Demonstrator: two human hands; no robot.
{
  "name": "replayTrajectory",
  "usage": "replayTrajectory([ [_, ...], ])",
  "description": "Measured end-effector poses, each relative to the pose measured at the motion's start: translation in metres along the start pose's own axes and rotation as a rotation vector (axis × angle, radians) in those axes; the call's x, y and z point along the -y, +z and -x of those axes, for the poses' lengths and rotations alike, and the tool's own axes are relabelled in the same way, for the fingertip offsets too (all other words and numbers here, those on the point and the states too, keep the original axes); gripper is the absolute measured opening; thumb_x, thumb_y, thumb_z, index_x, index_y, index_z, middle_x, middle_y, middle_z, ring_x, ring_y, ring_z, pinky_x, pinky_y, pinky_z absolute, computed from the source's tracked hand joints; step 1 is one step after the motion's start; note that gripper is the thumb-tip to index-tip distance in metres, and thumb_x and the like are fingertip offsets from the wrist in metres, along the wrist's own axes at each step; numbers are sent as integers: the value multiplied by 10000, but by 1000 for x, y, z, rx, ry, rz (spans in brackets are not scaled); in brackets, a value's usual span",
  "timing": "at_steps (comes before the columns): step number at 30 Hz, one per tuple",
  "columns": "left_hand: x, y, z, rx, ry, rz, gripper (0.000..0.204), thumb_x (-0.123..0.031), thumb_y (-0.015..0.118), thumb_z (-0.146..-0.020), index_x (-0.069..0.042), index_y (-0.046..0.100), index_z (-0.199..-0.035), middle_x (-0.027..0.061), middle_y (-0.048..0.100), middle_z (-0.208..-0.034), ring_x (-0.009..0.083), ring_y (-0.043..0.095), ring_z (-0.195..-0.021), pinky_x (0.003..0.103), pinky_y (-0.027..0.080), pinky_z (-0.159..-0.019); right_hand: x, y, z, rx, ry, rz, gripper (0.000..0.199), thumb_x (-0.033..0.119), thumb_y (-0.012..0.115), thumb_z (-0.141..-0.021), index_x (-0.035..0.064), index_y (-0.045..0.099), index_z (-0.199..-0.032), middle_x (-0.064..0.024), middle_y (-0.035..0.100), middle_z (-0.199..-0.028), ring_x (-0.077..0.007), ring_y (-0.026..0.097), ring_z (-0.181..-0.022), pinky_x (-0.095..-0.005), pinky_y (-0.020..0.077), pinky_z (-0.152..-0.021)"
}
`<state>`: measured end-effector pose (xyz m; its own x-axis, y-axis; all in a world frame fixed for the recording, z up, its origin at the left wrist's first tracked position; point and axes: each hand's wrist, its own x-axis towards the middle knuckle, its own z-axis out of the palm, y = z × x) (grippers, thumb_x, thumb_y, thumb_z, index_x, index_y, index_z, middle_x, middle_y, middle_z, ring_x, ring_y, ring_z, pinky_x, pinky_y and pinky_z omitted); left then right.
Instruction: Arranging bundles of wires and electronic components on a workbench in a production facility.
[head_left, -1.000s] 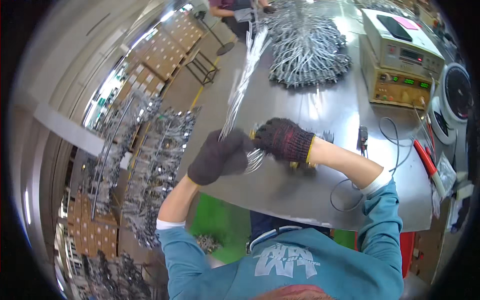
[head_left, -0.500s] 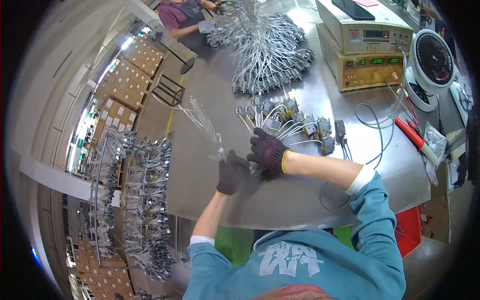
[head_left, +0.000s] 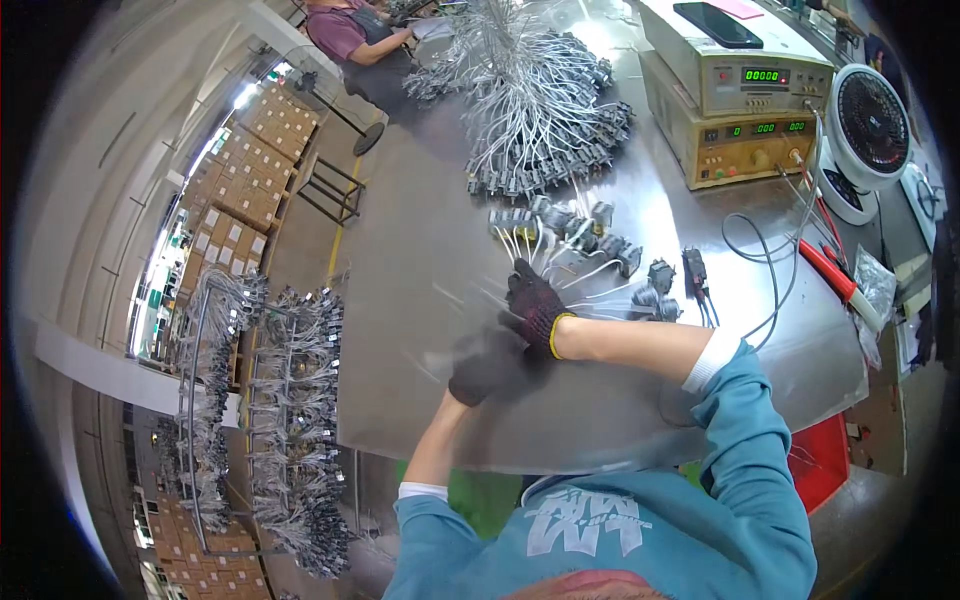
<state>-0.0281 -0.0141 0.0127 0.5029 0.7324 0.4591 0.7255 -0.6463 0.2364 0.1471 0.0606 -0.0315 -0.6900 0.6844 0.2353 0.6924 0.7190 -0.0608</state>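
My right hand [head_left: 535,308], in a dark knitted glove with a yellow cuff, is closed round a bundle of white cables [head_left: 518,248]. The cables fan out from its fingers to several dark grey connectors [head_left: 610,245] lying on the metal table. Close beside it, almost touching, is my left hand [head_left: 488,366], also in a dark glove. Motion smears the left fingers, so their grip does not show. Faint white streaks, apparently loose cable ends, blur past just left of both hands.
A large heap of white cables with connectors [head_left: 540,120] covers the far table [head_left: 400,250]. At the right are two stacked meters [head_left: 740,130], a white fan [head_left: 865,130], a red-handled tool [head_left: 830,272] and a black lead connector [head_left: 695,270]. Cable racks [head_left: 290,420] stand left; a co-worker [head_left: 355,40] works beyond.
My left hand has moved right and slightly down, closer to my right hand. The connectors have shifted and spread a little. The upper meter's display has lit up green.
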Motion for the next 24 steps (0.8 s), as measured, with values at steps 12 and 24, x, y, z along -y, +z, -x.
replayTrajectory([
  [12, 50, -7, 21, 103, -327, 580, 327, -221, 615, -1098, -11, 762, -895, 27, 655, -725, 93, 550, -602, 276, 412, -560, 7, -35, -1, 145, -92, -13, 419, 506, 794, -839, 153, 767, -1062, -115, 736, -989, -311, 695, -1029, -497, 457, -1059],
  [24, 84, 26, -87, -353, -652, 780, 223, -264, 741, -1032, -42, 725, -1030, -8, 623, -676, 104, 594, -583, 307, 492, -545, -14, -152, 87, -163, 101, -244, 385, 323, 808, -903, 117, 719, -1216, -118, 719, -1116, -336, 688, -1074, -475, 543, -910],
])
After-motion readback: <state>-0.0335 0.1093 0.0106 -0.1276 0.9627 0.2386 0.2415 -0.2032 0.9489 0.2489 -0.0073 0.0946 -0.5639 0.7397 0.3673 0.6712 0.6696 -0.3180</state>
